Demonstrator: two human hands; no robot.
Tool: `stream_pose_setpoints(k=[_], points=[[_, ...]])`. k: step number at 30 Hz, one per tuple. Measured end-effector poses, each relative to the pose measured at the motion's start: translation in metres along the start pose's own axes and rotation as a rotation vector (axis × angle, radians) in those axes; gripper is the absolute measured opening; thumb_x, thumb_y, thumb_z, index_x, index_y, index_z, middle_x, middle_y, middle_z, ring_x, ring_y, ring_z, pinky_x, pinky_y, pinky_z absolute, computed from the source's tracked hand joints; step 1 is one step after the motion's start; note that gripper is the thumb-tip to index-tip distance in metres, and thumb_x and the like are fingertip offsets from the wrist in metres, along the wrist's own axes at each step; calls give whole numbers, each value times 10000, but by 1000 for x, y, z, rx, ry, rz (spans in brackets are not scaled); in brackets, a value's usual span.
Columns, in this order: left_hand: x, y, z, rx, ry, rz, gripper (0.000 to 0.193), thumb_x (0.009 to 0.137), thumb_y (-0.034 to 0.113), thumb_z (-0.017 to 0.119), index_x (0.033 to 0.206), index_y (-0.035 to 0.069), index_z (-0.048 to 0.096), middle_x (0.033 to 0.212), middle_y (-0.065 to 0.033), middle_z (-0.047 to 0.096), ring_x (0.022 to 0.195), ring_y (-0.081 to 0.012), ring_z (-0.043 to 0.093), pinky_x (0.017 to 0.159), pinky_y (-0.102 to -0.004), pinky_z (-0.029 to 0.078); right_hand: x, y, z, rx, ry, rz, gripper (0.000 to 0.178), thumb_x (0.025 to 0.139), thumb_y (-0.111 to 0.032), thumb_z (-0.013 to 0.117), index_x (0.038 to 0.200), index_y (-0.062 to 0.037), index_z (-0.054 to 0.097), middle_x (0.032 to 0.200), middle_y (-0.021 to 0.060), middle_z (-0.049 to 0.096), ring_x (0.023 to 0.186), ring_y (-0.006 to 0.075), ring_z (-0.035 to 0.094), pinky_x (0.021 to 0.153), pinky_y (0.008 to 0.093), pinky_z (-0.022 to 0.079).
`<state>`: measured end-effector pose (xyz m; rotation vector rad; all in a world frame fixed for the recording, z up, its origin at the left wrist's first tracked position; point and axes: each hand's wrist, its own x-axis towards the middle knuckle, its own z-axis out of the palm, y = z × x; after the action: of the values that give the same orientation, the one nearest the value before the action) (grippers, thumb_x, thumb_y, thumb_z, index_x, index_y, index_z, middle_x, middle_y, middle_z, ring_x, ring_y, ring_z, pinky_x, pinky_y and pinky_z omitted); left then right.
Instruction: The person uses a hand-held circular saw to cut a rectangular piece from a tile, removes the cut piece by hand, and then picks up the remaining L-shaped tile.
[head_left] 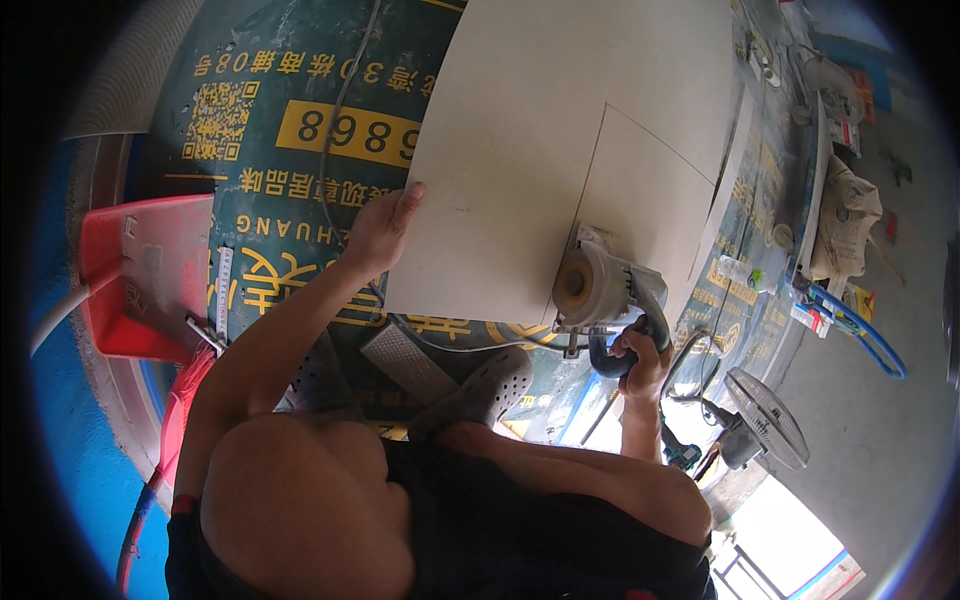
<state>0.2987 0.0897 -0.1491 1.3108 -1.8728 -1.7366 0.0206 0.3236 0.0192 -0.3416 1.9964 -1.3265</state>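
Observation:
A large pale board [500,150] lies flat before me, with thin dark lines drawn on its right half. My left hand [382,232] grips the board's left edge, its thumb on top and its fingers partly hidden beneath. A portable circular saw [605,285] sits at the board's near edge, beside the long drawn line. Around its dark rear handle my right hand [643,362] is closed. The saw's body hides the blade, so I cannot see whether it touches the board.
Green printed floor sheeting [265,190] lies under the board, with a cable across it. At left is a red dustpan [150,275]. A perforated metal plate [408,362] lies near my clog [485,390]. On the right are a fan [755,420] and a beige bag [843,215].

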Motion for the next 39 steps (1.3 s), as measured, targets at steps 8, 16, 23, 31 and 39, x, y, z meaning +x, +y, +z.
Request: stream_pose_setpoints(k=[8,16,23,31,39], points=[[-1,1,0,-50,13,2,771,964,658,222,865,-8,598,711,-190,603,713,-359,617,676,-416,461,-4,3,-2,-10,-2,6,59,727,-17,528,758,20,562,586,96,525,515,183,512,543,296,462],[-3,3,-2,-28,-13,-17,758,969,648,234,872,-9,600,732,-196,608,732,-366,617,683,-419,459,-8,6,-3,-6,-6,-8,59,730,-16,524,758,24,558,587,99,526,506,182,514,533,298,466],[-3,2,0,-45,4,-13,773,966,655,230,885,-14,608,755,-204,621,757,-376,624,701,-418,463,-15,2,-1,-3,-1,-14,74,736,-41,542,719,29,558,582,83,525,514,164,508,535,269,423],[-4,-1,-1,-48,-9,-40,798,953,678,225,905,-13,623,773,-209,633,772,-374,632,711,-411,469,-20,5,-4,0,5,5,68,741,-30,536,749,35,555,587,83,527,512,160,507,534,267,422],[-1,5,2,-61,-7,-18,809,950,684,210,909,-11,623,763,-211,628,765,-375,630,710,-417,468,-25,5,-10,-2,10,-1,84,739,-37,542,765,40,560,594,84,533,518,163,519,533,268,430]])
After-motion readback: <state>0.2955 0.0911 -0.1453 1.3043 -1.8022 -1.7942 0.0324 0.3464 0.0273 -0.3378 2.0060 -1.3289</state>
